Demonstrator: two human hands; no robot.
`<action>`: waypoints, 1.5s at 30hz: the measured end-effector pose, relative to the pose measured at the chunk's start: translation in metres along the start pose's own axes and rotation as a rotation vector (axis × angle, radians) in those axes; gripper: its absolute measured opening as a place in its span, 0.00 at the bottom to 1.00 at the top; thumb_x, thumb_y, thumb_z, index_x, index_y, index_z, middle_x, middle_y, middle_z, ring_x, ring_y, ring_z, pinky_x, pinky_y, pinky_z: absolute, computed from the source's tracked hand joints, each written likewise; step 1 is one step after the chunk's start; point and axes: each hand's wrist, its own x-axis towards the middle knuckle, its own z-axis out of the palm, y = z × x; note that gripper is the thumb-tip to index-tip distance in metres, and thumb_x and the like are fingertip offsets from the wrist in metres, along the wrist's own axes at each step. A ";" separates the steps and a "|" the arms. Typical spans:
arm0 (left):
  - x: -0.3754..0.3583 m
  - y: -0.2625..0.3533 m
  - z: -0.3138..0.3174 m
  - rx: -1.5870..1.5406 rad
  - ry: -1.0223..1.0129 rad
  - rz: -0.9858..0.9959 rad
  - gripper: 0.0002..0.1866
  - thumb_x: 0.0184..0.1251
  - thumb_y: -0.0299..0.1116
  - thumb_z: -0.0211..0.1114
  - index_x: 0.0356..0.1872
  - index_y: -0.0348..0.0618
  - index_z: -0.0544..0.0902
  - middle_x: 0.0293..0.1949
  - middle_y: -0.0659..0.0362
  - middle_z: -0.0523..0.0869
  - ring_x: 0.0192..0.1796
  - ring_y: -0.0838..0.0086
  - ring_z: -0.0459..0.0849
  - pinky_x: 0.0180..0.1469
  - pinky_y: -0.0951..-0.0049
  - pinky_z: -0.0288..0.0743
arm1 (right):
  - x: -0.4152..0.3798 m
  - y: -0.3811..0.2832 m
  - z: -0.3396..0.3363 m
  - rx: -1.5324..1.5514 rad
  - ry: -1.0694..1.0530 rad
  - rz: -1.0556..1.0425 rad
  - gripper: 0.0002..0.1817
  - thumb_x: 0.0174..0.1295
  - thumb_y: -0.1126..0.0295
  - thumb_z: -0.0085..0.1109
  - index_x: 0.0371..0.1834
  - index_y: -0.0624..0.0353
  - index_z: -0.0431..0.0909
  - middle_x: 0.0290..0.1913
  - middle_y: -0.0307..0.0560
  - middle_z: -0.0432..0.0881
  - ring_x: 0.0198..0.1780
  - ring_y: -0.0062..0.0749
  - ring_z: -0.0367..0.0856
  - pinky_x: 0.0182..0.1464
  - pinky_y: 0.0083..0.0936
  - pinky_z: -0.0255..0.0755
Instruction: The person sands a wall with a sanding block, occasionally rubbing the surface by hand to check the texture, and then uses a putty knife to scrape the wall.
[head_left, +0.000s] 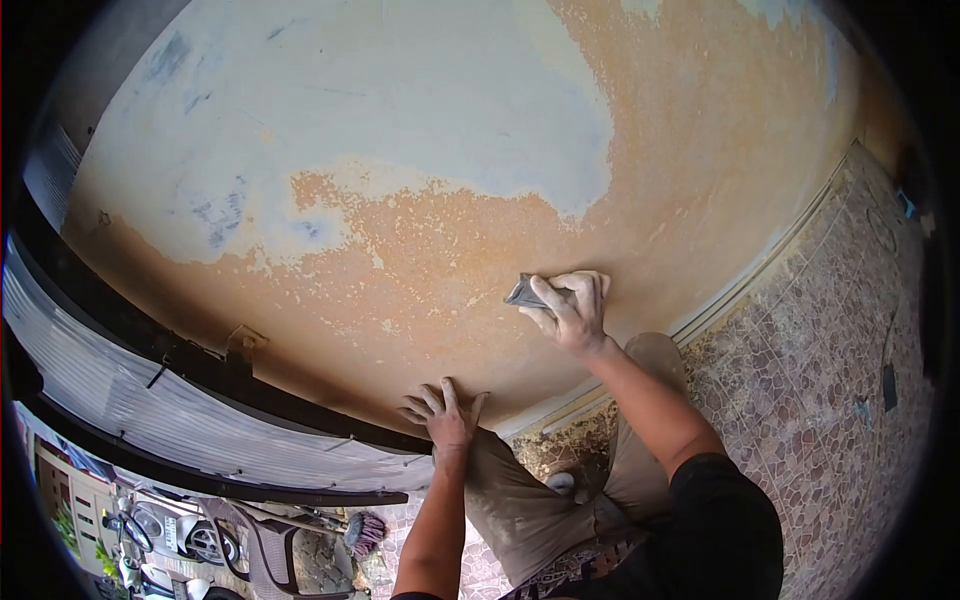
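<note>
Dark pad (523, 292) (partly hidden), gripped by right hand (573, 307), left hand (448, 418) splayed against patchy wall (450, 240).

Soft light covers the wall (450, 250), dimmer at lower left; fisheye distortion bows lines, and corners go black.

Mosaic-patterned floor (790, 420) — motorbikes (155, 525) beyond

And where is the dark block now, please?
In the head view, just right of centre, the dark block is in the right hand, by the patchy wall.
</note>
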 end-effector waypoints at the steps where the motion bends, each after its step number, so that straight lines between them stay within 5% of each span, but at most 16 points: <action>1: 0.000 0.001 -0.002 0.018 -0.025 -0.002 0.50 0.56 0.75 0.70 0.73 0.50 0.74 0.69 0.23 0.67 0.70 0.09 0.57 0.69 0.09 0.44 | 0.000 0.006 -0.001 -0.055 0.056 0.174 0.30 0.59 0.55 0.78 0.64 0.50 0.84 0.48 0.38 0.75 0.51 0.35 0.75 0.60 0.41 0.62; 4: -0.001 -0.001 -0.002 0.001 -0.029 -0.005 0.52 0.57 0.75 0.69 0.75 0.48 0.72 0.71 0.23 0.66 0.73 0.09 0.53 0.71 0.10 0.40 | 0.024 0.015 0.002 0.232 0.476 0.900 0.31 0.60 0.69 0.77 0.68 0.61 0.79 0.49 0.49 0.75 0.49 0.44 0.74 0.58 0.41 0.67; 5: -0.001 0.000 -0.002 -0.001 -0.032 0.013 0.52 0.57 0.75 0.69 0.75 0.48 0.72 0.71 0.23 0.66 0.73 0.09 0.53 0.71 0.10 0.40 | 0.016 0.010 0.004 0.218 0.487 0.907 0.31 0.60 0.69 0.77 0.68 0.61 0.79 0.49 0.49 0.75 0.49 0.44 0.74 0.58 0.41 0.67; 7: -0.002 -0.002 -0.001 0.003 -0.096 -0.042 0.55 0.58 0.74 0.69 0.78 0.45 0.67 0.77 0.25 0.57 0.76 0.11 0.46 0.72 0.12 0.35 | -0.015 -0.007 0.003 0.084 0.165 0.446 0.30 0.61 0.64 0.76 0.68 0.54 0.81 0.48 0.44 0.77 0.50 0.41 0.74 0.56 0.38 0.66; 10: -0.003 0.008 -0.016 -0.098 -0.005 -0.029 0.58 0.59 0.73 0.70 0.81 0.44 0.62 0.81 0.27 0.47 0.78 0.13 0.39 0.73 0.14 0.34 | -0.058 -0.042 -0.031 0.413 -0.339 0.425 0.30 0.61 0.62 0.75 0.69 0.51 0.81 0.47 0.45 0.77 0.51 0.41 0.75 0.57 0.38 0.66; 12: -0.006 0.028 -0.044 -0.108 -0.062 -0.041 0.59 0.59 0.69 0.73 0.84 0.46 0.58 0.83 0.30 0.40 0.81 0.20 0.37 0.77 0.21 0.37 | -0.098 -0.073 -0.042 0.736 -0.355 0.774 0.29 0.66 0.65 0.71 0.71 0.59 0.78 0.49 0.50 0.81 0.52 0.42 0.79 0.59 0.37 0.71; 14: -0.021 0.053 -0.069 -0.483 -0.208 -0.142 0.57 0.62 0.62 0.75 0.85 0.46 0.56 0.84 0.32 0.40 0.84 0.30 0.40 0.81 0.34 0.44 | -0.147 -0.101 -0.052 1.162 -0.523 1.397 0.27 0.75 0.59 0.65 0.72 0.62 0.76 0.63 0.45 0.83 0.64 0.31 0.78 0.69 0.34 0.71; 16: -0.030 0.070 -0.085 -0.728 -0.366 -0.063 0.47 0.73 0.47 0.72 0.84 0.41 0.56 0.83 0.37 0.55 0.84 0.46 0.56 0.81 0.52 0.55 | -0.169 -0.109 -0.055 1.527 -0.593 1.837 0.26 0.78 0.58 0.61 0.74 0.60 0.76 0.66 0.43 0.81 0.65 0.27 0.78 0.69 0.31 0.70; 17: -0.039 0.077 -0.086 -1.074 -0.491 -0.232 0.42 0.77 0.43 0.67 0.83 0.37 0.57 0.80 0.39 0.62 0.82 0.51 0.61 0.81 0.56 0.57 | -0.172 -0.105 -0.056 1.557 -0.792 1.966 0.26 0.79 0.57 0.58 0.74 0.59 0.75 0.66 0.42 0.82 0.67 0.26 0.76 0.71 0.28 0.67; 18: -0.043 0.088 -0.092 -1.418 -0.605 -0.425 0.38 0.81 0.38 0.63 0.82 0.34 0.58 0.77 0.42 0.68 0.80 0.57 0.66 0.80 0.61 0.59 | -0.170 -0.107 -0.055 1.650 -0.768 1.855 0.26 0.79 0.57 0.57 0.74 0.60 0.76 0.64 0.41 0.83 0.62 0.24 0.79 0.69 0.26 0.68; 25: -0.029 0.098 -0.102 -1.545 -0.428 -0.874 0.30 0.84 0.24 0.53 0.82 0.33 0.60 0.74 0.49 0.76 0.73 0.68 0.75 0.76 0.69 0.66 | -0.167 -0.101 -0.044 1.877 -0.824 1.976 0.18 0.80 0.55 0.54 0.61 0.54 0.82 0.51 0.39 0.86 0.51 0.24 0.83 0.54 0.26 0.77; 27: -0.027 0.095 -0.099 -1.589 -0.490 -0.813 0.31 0.82 0.22 0.54 0.83 0.35 0.59 0.73 0.50 0.76 0.72 0.70 0.76 0.75 0.70 0.67 | -0.156 -0.102 -0.048 1.974 -0.749 2.046 0.19 0.80 0.54 0.54 0.64 0.54 0.80 0.51 0.40 0.86 0.50 0.25 0.84 0.53 0.28 0.78; 31: -0.023 0.096 -0.100 -1.675 -0.456 -0.794 0.34 0.81 0.22 0.58 0.84 0.38 0.58 0.49 0.65 0.84 0.50 0.84 0.79 0.60 0.80 0.72 | -0.151 -0.095 -0.051 2.025 -0.714 2.110 0.23 0.80 0.52 0.54 0.67 0.56 0.78 0.54 0.43 0.86 0.52 0.28 0.85 0.55 0.31 0.80; 36: -0.013 0.109 -0.111 -1.733 -0.433 -0.846 0.34 0.79 0.20 0.60 0.83 0.36 0.59 0.56 0.61 0.86 0.55 0.81 0.81 0.63 0.78 0.73 | -0.153 -0.085 -0.053 2.106 -0.695 2.101 0.25 0.80 0.50 0.54 0.66 0.57 0.80 0.53 0.43 0.87 0.51 0.26 0.86 0.55 0.28 0.81; 42: -0.004 0.103 -0.117 -1.514 -0.471 -0.626 0.35 0.77 0.19 0.63 0.82 0.37 0.61 0.67 0.50 0.83 0.59 0.75 0.84 0.59 0.74 0.80 | -0.152 -0.082 -0.053 2.110 -0.682 2.076 0.24 0.78 0.48 0.57 0.63 0.55 0.81 0.48 0.40 0.87 0.45 0.23 0.86 0.49 0.26 0.81; 45: 0.013 0.095 -0.129 -1.341 -0.460 -0.525 0.35 0.78 0.23 0.64 0.82 0.36 0.61 0.72 0.43 0.77 0.66 0.67 0.82 0.70 0.64 0.75 | -0.152 -0.073 -0.053 2.048 -0.653 2.045 0.22 0.77 0.49 0.58 0.61 0.52 0.82 0.46 0.38 0.86 0.44 0.20 0.84 0.46 0.25 0.80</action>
